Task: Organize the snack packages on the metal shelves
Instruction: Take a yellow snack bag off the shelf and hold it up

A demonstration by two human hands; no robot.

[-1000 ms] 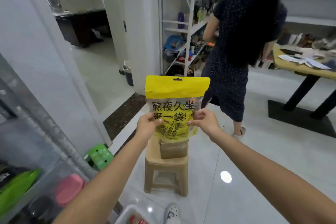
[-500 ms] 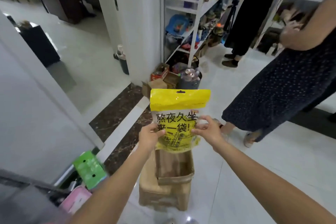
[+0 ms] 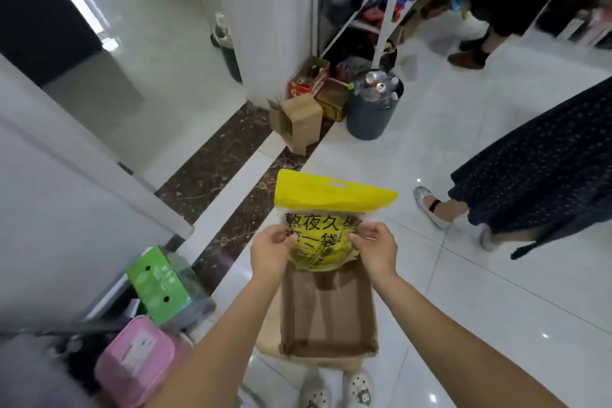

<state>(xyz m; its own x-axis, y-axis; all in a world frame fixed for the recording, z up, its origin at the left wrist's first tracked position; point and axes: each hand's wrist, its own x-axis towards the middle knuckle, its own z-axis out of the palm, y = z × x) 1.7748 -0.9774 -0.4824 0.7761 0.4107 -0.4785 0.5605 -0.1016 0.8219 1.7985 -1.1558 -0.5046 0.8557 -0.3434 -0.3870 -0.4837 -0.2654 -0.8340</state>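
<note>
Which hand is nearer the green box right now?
Left. The left hand pinches the yellow snack bag on the edge toward the green box; the right hand pinches the opposite edge, farther off, with the bag between them.

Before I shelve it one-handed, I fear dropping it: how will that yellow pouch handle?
Probably floppy: the yellow pouch bulges and creases where the left hand and right hand pinch it. Likely light: those pinches seem to carry it. Its glossy film may slip.

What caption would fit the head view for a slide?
The left hand and right hand pinch a yellow snack bag upright over an open cardboard box on a stool.
</note>
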